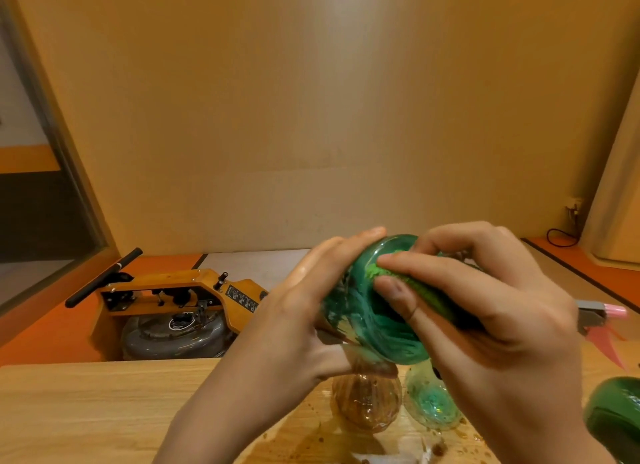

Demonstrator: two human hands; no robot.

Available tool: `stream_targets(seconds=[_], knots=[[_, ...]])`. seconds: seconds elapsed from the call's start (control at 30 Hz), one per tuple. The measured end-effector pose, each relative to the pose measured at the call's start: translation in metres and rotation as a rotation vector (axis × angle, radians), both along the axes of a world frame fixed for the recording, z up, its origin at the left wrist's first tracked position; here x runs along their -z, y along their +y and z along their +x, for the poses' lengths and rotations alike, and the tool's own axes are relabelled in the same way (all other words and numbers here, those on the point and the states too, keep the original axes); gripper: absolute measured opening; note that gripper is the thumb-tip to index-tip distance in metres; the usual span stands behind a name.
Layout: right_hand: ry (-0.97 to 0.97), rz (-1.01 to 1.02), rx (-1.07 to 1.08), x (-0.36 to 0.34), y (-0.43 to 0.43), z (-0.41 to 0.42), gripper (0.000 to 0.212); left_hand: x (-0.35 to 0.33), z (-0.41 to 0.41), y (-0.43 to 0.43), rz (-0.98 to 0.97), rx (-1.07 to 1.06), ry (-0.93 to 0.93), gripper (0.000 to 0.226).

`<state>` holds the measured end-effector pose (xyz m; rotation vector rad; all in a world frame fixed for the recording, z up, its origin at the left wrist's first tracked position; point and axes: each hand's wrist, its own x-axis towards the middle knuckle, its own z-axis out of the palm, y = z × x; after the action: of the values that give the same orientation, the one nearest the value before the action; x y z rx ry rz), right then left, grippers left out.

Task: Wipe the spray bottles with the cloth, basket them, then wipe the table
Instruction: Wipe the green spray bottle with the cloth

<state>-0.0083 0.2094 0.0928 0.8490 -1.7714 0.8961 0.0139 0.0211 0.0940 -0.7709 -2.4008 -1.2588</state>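
You are gripping the green spray bottle (367,321) in your left hand (298,311), fingers curled round its side, tilted above the wooden table (104,411). Your right hand (491,311) is pinching the green cloth (415,285) against its base, with a brown bottle (363,404) standing at 6 o'clock below.

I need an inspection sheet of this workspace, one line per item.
Surface: wooden table, wet brown splashes at the front middle.
Job's things: green bottle held up, green cloth on its base; brown bottle and clear bottle on the table; pink-nozzled sprayer at right; basket not seen.
Clutter: dark green object at right edge, unclear.
Grippers: left hand grips the green bottle; right hand presses the green cloth on it.
Cables: black cable at a wall socket.
Surroundings: orange machine behind the table.
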Motion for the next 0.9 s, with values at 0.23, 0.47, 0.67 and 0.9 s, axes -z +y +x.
stream_targets(seconds=[0.23,0.47,0.67,0.9], knots=[[0.04,0.233,-0.153,-0.007,0.009,0.002,0.015,-0.005,0.005,-0.01,0.091,-0.014,0.033,0.085],[0.069,0.226,-0.069,-0.01,0.019,-0.003,0.017,-0.011,0.012,-0.015,0.17,-0.015,0.027,0.09],[0.09,-0.002,0.063,-0.006,0.0,0.014,0.012,-0.01,0.013,-0.006,0.099,0.07,0.015,0.085],[0.087,0.16,-0.089,-0.005,-0.001,0.006,0.014,-0.011,0.01,-0.019,0.195,0.028,0.05,0.085]])
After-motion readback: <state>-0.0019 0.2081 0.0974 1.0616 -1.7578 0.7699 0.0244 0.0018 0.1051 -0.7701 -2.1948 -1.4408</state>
